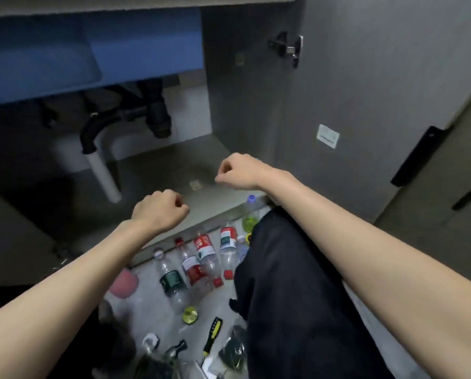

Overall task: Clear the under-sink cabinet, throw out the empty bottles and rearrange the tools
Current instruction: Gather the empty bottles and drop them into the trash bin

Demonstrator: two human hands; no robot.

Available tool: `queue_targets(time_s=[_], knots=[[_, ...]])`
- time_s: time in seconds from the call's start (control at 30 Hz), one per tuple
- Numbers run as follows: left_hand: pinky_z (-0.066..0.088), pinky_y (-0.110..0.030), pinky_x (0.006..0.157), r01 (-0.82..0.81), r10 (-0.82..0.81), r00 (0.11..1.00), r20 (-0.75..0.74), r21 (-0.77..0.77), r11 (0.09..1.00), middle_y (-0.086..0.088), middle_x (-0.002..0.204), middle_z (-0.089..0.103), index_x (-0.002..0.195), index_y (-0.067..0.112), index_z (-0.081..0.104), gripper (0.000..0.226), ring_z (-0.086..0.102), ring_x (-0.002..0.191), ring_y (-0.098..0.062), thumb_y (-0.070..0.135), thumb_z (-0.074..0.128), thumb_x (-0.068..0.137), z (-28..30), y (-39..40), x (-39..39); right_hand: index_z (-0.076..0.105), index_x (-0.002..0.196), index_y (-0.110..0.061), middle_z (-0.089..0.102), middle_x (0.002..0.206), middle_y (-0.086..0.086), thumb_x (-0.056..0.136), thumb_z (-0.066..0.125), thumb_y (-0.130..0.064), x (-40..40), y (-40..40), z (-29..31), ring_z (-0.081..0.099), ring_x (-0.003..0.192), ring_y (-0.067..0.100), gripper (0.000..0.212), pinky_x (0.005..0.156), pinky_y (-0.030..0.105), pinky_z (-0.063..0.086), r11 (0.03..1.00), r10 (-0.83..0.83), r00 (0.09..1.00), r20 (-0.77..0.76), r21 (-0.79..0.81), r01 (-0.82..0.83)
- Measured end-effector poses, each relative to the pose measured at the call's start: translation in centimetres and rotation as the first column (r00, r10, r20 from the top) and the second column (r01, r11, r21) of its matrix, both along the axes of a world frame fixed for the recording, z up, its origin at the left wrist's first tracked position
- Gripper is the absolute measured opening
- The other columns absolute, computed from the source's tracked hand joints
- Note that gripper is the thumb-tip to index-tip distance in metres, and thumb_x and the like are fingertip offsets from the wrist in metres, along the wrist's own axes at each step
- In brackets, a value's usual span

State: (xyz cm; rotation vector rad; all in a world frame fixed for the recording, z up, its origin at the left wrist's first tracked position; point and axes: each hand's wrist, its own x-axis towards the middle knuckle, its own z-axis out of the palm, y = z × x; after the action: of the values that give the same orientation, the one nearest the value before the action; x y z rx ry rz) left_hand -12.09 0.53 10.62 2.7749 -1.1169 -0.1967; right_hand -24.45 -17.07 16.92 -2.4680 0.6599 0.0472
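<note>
Both my arms reach forward over the grey floor [174,170] of the open under-sink cabinet. My left hand [160,209] hovers with fingers curled and nothing in it. My right hand [238,170] hangs a little farther in, fingers curled too, holding nothing. Several empty plastic bottles lie on the tiled floor in front of the cabinet: one with a green label [171,280] and others with red labels [204,247]. A yellow-and-black screwdriver [212,335] lies nearer to me, beside a yellow tape roll [190,314].
Black drain pipes [157,110] and a white pipe [103,173] hang under the blue sink basin [51,58] at the cabinet's left. The open cabinet door [365,91] stands to the right. My dark-trousered knee [283,269] covers the floor's right side. A pink object [123,284] lies left.
</note>
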Motion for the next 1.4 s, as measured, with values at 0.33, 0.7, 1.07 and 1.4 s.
queue_targets(time_s=[0.33,0.7,1.07,1.4], knots=[[0.048,-0.031,0.071,-0.169,0.243,0.912,-0.331,0.236,0.957,-0.011,0.094,0.067,0.076,0.016,0.055,0.024,0.067,0.092,-0.031,0.036,0.053,0.088,-14.3,7.0,3.9,0.065,0.117,-0.017,0.066,0.117,0.01,0.091,0.056,-0.04,8.6,5.8,-14.3,0.064,0.108,0.032,0.036,0.075,0.033,0.043,0.978,0.099,0.927,-0.361,-0.135,-0.156],[0.043,-0.034,0.085,-0.381,0.517,0.69,-0.507,0.354,0.854,-0.009,0.128,0.058,0.117,0.018,0.051,0.037,0.057,0.115,-0.031,0.045,0.049,0.092,-28.8,9.8,1.2,0.056,0.123,-0.016,0.064,0.118,0.011,0.092,0.058,-0.035,7.5,8.4,-31.8,0.064,0.104,0.031,0.037,0.089,0.04,0.052,0.997,0.075,0.889,-0.453,0.015,-0.076],[0.048,-0.035,0.082,-0.706,0.603,0.434,-0.67,0.163,0.689,-0.007,0.116,0.062,0.117,0.017,0.049,0.055,0.061,0.1,-0.028,0.057,0.065,0.084,-34.2,7.3,0.5,0.028,0.147,-0.011,0.047,0.135,0.01,0.09,0.065,-0.05,7.8,11.9,-39.2,0.052,0.12,0.027,0.078,0.089,0.044,0.051,0.993,0.085,0.962,-0.258,-0.059,-0.104],[0.054,-0.042,0.09,-0.745,0.648,0.333,-0.685,0.23,0.627,-0.009,0.112,0.064,0.117,0.012,0.051,0.056,0.063,0.1,-0.029,0.054,0.066,0.083,-31.5,8.8,-0.2,0.014,0.155,-0.009,0.046,0.137,0.013,0.072,0.08,-0.038,6.0,12.7,-38.1,0.046,0.123,0.031,0.11,0.098,0.047,0.045,0.993,-0.019,0.977,-0.214,0.107,0.042]])
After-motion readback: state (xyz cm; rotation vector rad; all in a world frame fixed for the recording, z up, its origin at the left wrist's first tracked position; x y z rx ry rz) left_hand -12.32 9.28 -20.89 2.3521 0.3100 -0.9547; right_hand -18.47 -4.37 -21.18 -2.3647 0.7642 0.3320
